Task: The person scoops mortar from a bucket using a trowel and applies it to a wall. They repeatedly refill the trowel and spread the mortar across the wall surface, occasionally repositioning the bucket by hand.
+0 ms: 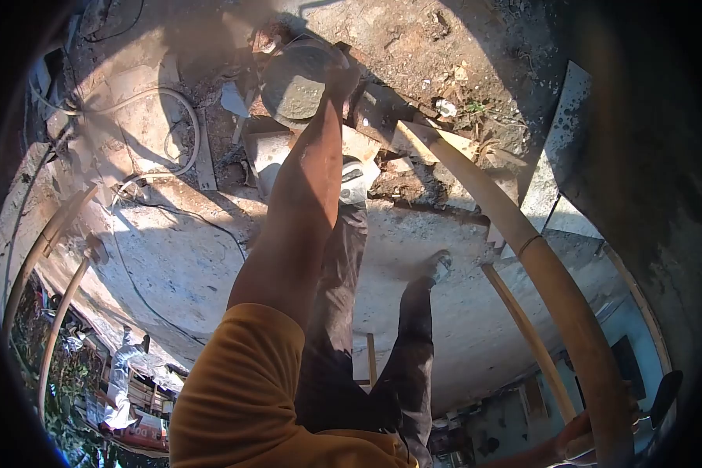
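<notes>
My left arm reaches forward, and my left hand [342, 79] is closed at the right side of a round bucket [267, 95]. Whether it grips the rim or the handle is hard to see. Wet-looking grey mortar [300, 97] fills the bucket, half in sun and half in shade. At the lower right, my right hand [576, 438] is wrapped round the pale handle of what looks like a trowel [666, 399], its dark blade pointing outward. A thick bamboo pole [554, 273] passes in front of part of that hand.
A pale hose [197, 132] loops at the left. Broken boards and rubble [413, 175] lie around my front foot [354, 175]; my other foot [441, 265] stands on a grey slab [398, 234]. More poles [58, 320] rise at the left. A thin cable [144, 300] crosses the slab.
</notes>
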### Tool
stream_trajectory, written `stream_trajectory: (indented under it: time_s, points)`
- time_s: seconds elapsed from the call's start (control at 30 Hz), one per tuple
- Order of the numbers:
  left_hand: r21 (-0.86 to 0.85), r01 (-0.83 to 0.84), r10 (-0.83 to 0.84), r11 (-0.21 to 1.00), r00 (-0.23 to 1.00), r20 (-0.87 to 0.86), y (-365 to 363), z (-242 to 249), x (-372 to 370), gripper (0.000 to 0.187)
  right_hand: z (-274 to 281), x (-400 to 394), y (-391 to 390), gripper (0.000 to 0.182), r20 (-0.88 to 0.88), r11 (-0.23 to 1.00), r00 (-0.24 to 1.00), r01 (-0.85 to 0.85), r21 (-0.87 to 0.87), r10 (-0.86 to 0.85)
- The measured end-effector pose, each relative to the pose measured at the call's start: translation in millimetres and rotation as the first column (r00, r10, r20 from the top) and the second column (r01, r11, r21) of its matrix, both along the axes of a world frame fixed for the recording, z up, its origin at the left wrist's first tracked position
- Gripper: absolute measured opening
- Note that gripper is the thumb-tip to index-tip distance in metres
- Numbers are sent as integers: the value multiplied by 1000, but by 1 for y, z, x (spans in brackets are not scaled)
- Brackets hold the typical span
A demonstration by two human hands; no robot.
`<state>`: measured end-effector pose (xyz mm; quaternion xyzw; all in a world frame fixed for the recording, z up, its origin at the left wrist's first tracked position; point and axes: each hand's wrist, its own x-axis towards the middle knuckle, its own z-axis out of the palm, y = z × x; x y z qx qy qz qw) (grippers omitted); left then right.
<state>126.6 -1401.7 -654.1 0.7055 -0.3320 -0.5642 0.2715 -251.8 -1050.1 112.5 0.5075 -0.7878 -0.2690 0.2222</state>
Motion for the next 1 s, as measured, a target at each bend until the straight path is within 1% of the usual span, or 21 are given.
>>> stream_trajectory:
  time_s: [0.07,0.17,0.27,0.33,0.37,0.4,0.43,0.47,0.5,0.53,0.57,0.6,0.63,0.67,0.7,0.73,0.77,0.8,0.87,0.93,1.0]
  points:
    - [78,-221,228,972,969,-93,-13,41,5,49,0,5,0,56,3,999,999,-43,-27,43]
    - [170,-497,525,851,790,-318,-36,30,47,52,3,10,1,54,-72,999,996,-48,-6,47]
    - [75,-556,557,828,801,-221,-52,25,101,71,1,14,0,51,33,996,996,-79,-44,81]
    - [-26,-326,324,945,925,198,-31,5,135,83,2,17,1,50,52,991,991,-120,-54,123]
    - [96,137,-166,986,728,665,-5,-33,163,89,2,19,-1,49,54,988,988,-145,-49,147]
    - [346,482,-490,805,211,846,29,-106,204,95,0,23,-4,49,49,982,981,-184,-44,186]
    - [243,259,-342,935,470,814,51,-35,163,84,-4,25,-6,48,26,972,972,-232,-41,233]
    - [142,7,-107,990,689,716,66,17,127,73,-8,27,-10,47,-7,956,956,-292,-27,292]
    - [89,-218,132,972,817,561,83,51,104,63,-11,30,-17,46,-16,948,948,-319,-5,319]
    - [78,-421,368,904,857,359,98,82,88,52,-11,34,-23,46,-11,946,947,-322,27,322]
    - [96,-557,542,825,828,144,108,112,77,42,-9,35,-27,45,118,989,983,-143,38,137]
    - [135,-665,676,734,735,-52,117,146,71,33,-6,36,-32,45,218,997,974,46,61,-58]
    - [195,-713,739,674,643,-204,124,183,68,25,-2,47,-44,45,434,984,884,177,35,-174]
    - [257,-716,757,650,576,-309,127,222,64,22,2,57,-56,46,613,947,744,322,18,-265]
    - [299,-707,762,640,534,-367,132,261,57,24,2,59,-56,47,909,881,409,454,-130,-77]
    - [356,-677,762,644,530,-371,137,301,45,26,0,61,-51,47,976,766,23,615,-185,217]
    - [368,-665,760,650,561,-327,147,337,27,22,-4,60,-47,48,783,639,-308,755,-144,540]
    - [297,-650,715,699,636,-291,161,377,3,20,-6,56,-44,48,382,542,-496,840,-16,780]
    - [195,-565,595,802,722,-353,220,370,-2,17,-10,44,-28,48,582,442,-354,897,-10,732]
    - [-9,-378,340,926,844,-414,284,363,-5,30,-19,28,-16,48,704,412,-300,911,12,644]
    - [-285,-66,16,956,985,-173,339,402,-20,39,-29,17,-2,47,770,441,-337,894,81,542]
